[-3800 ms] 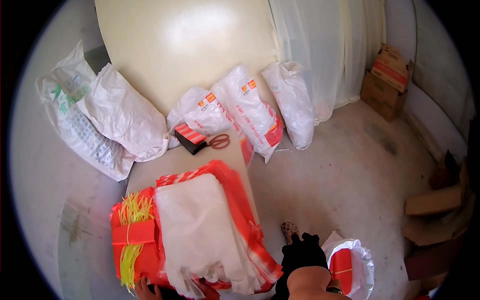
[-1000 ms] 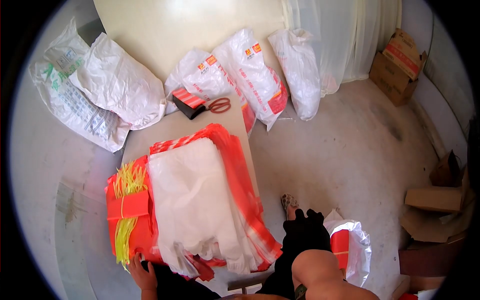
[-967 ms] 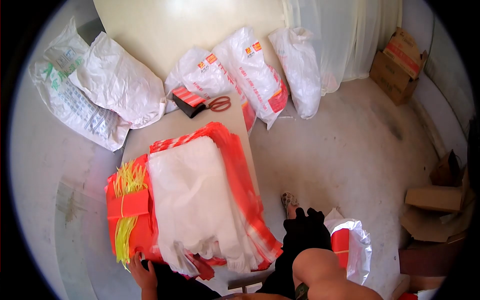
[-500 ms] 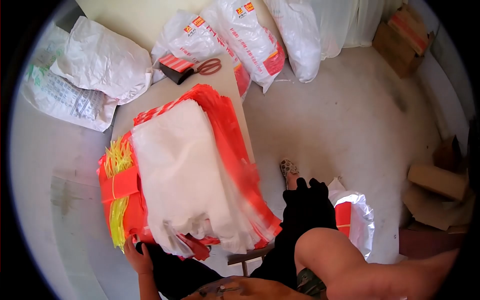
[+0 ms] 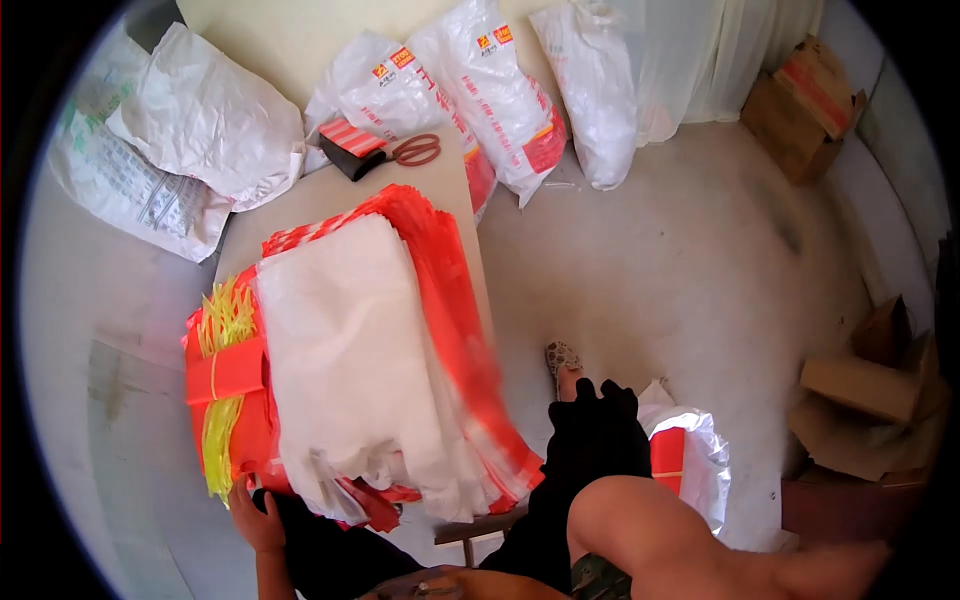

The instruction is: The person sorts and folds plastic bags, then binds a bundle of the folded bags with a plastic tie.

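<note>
Head view: the left hand (image 5: 258,520), thumb and fingers apart, lies at the near corner of the red bundle (image 5: 257,425), which bears yellow strips (image 5: 222,435); white bags (image 5: 340,340) lie beside it on the worktop (image 5: 292,208); scissors (image 5: 417,150) rest beyond; the right hand (image 5: 832,572), indistinct at lower right, has a grip that cannot be told.
</note>
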The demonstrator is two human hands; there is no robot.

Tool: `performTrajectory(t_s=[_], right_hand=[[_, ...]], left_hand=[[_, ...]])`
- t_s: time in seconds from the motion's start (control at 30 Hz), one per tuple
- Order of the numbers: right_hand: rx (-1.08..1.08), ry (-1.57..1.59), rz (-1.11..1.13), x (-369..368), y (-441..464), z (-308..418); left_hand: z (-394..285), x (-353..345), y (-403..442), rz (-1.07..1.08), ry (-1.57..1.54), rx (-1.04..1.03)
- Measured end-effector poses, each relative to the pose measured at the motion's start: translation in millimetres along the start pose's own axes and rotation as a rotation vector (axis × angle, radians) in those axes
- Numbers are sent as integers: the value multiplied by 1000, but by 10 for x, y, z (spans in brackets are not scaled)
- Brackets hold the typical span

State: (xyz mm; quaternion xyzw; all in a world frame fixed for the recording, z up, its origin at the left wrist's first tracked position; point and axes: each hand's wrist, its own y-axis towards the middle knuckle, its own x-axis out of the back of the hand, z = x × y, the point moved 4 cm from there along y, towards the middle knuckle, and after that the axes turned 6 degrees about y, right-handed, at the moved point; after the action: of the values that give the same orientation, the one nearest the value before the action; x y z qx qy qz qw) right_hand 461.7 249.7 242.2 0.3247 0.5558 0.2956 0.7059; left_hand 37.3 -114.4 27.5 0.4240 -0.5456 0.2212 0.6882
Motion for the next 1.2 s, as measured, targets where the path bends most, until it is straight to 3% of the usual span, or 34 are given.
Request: performTrajectory(t_s=[1.2], right_hand=[[11, 22, -100, 35, 131, -107]], left_hand=[[-66, 32, 43, 30, 12, -11]])
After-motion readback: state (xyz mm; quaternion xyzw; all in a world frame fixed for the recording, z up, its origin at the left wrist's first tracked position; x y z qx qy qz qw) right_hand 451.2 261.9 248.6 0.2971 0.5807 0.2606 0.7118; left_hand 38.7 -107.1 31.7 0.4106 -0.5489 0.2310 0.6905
